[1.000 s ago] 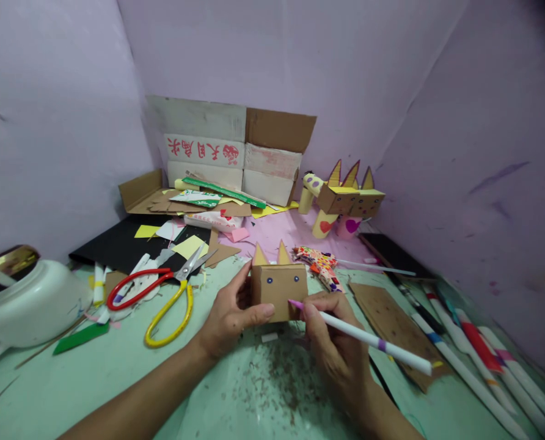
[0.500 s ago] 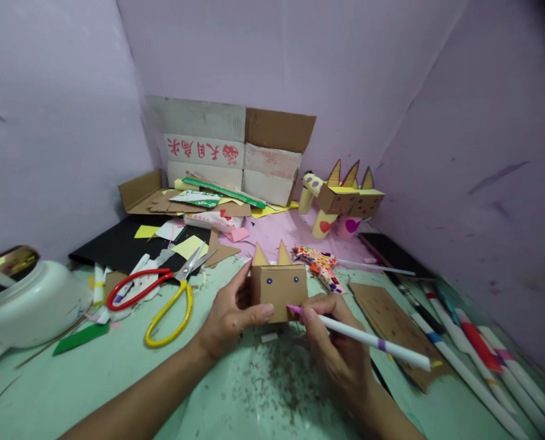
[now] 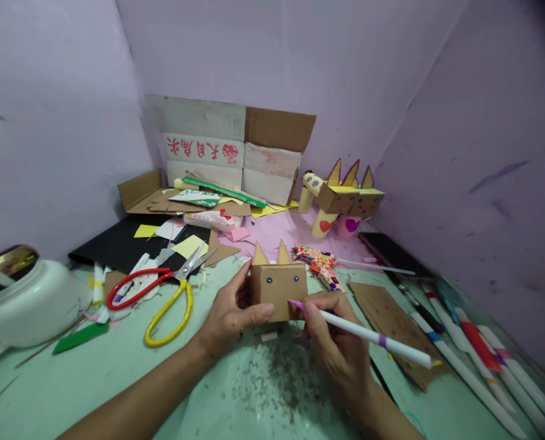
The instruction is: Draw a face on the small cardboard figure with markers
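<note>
Cardboard box: our small cardboard box (image 3: 279,296) is upright between our two hands, low in the middle of the view, above the green table (image 3: 222,397). It has two pointed ears (image 3: 259,255) and two blue eyes on its front.
Left hand: our left hand (image 3: 229,318) grips the box's side, thumb across the lower front.
Right hand: our right hand (image 3: 336,336) pinches the white marker (image 3: 368,334) in closed fingers, its pink tip at the box's lower front.
Crumbs: brown bits (image 3: 291,379) are scattered on the table nearer to us.
Left side: red-and-yellow scissors (image 3: 181,277) lie open, with a white pot (image 3: 38,302) beyond them.
Right side: we have a flat cardboard piece (image 3: 391,327) and several markers (image 3: 474,348).
Behind: a patterned glue gun (image 3: 319,264) lies near the box; farther back stand eared box figures (image 3: 341,200) and an opened carton (image 3: 208,150).
</note>
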`<state>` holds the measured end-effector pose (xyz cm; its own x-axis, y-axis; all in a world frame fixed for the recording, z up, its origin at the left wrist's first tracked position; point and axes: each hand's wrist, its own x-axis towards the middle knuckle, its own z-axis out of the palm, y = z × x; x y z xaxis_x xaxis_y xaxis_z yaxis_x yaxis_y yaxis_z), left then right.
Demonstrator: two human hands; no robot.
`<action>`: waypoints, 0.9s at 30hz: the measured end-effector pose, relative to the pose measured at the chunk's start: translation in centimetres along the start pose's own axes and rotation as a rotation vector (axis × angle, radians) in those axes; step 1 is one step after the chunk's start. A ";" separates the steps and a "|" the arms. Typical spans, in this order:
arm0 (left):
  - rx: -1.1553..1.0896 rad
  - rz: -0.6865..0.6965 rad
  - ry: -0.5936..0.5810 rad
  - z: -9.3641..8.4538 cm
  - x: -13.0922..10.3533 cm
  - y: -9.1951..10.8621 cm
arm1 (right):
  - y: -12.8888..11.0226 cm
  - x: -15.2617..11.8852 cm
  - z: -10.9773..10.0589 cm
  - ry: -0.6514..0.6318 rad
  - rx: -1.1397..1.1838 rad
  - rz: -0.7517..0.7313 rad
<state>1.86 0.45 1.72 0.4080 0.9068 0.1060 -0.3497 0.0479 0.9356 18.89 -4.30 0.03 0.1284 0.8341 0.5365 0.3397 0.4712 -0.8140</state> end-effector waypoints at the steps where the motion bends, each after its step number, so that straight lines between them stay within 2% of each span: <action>1: -0.008 0.002 -0.006 0.0 0.0 0.0 | 0.0 0.0 0.0 -0.007 -0.003 -0.001; 9: 0.037 -0.010 0.029 -0.2 0.0 -0.1 | 0.0 0.1 -0.1 -0.020 0.004 -0.016; 20: 0.020 -0.005 0.021 -0.2 0.0 -0.3 | 0.0 0.2 -0.3 -0.038 -0.004 -0.044; 24: 0.004 0.007 0.000 -0.1 -0.1 -0.1 | 0.1 0.2 -0.2 -0.006 0.005 -0.023; 27: -0.006 0.002 -0.007 0.0 -0.1 0.0 | 0.0 0.1 -0.2 -0.027 0.015 -0.009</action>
<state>1.79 0.37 1.73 0.4136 0.9038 0.1101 -0.3551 0.0488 0.9336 19.10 -4.26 0.15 0.1003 0.8369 0.5381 0.3270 0.4831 -0.8122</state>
